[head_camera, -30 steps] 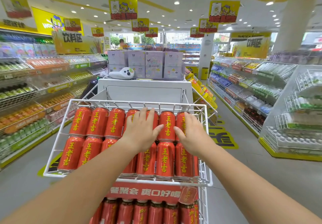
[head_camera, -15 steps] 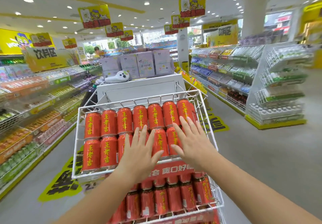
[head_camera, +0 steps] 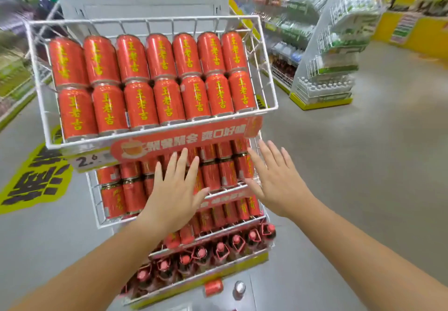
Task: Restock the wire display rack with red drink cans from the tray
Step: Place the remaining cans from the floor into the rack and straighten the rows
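A white wire display rack (head_camera: 38,107) stands in front of me, its top basket filled with two rows of red drink cans (head_camera: 167,102) with yellow characters. Below a red banner (head_camera: 179,144) lies a second shelf of red cans (head_camera: 131,189), then a third, then red-capped bottles (head_camera: 201,252) at the bottom. My left hand (head_camera: 174,194) hovers flat, fingers spread, in front of the second shelf. My right hand (head_camera: 278,180) is also open, at that shelf's right edge. Neither hand holds anything. A red can (head_camera: 213,287) and a silver-topped can (head_camera: 239,287) lie low by the rack's base.
A white shelving unit with green and clear bottles (head_camera: 334,51) stands to the right across a grey floor aisle. Blurred shelves (head_camera: 14,73) line the left side. A yellow floor sticker (head_camera: 31,180) lies left of the rack.
The view has tilted down and moved closer. Both hands have dropped from the top basket's cans to in front of the second shelf, still empty and spread.
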Available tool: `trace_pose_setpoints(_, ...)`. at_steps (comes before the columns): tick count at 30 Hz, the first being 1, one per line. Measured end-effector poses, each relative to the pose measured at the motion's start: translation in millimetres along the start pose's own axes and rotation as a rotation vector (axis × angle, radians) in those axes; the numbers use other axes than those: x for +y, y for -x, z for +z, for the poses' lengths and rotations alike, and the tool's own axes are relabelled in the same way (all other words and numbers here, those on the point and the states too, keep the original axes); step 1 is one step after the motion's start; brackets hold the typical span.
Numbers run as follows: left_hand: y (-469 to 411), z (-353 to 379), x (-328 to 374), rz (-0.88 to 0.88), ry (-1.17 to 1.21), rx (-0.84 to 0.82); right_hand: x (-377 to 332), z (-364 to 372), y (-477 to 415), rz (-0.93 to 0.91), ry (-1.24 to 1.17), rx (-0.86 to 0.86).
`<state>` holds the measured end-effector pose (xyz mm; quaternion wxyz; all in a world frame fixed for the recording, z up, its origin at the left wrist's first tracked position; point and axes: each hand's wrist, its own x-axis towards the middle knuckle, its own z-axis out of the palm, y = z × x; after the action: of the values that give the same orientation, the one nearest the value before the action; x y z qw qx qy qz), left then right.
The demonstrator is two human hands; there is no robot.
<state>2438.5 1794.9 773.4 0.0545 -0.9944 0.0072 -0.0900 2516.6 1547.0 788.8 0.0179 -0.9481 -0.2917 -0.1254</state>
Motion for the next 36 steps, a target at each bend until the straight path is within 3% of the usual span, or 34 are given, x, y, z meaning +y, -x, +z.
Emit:
trace_pose_setpoints(7, 37.9, 113.9, 40.2, 0.007, 0.073, -0.135, 6.0, 116.0, 65.7, -0.008, -0.038, -0.194)
trace_pose_setpoints(17, 119.6, 355.8, 100.6, -0.069, 0.132, -0.383, 6.8, 358.2, 170.4, -0.068, -0.123, -0.446)
trace_pose_setpoints(27, 183.9, 602.6, 150.0, -0.036, 0.041, -0.643, 12.9, 612.1, 276.7, -0.056, -0.181, -0.661)
trace_pose_setpoints(36, 217.3, 774.7, 180.2, -0.040, 0.024, -0.853, 20.3, 778.4, 318.1, 0.026, -0.244, -0.840)
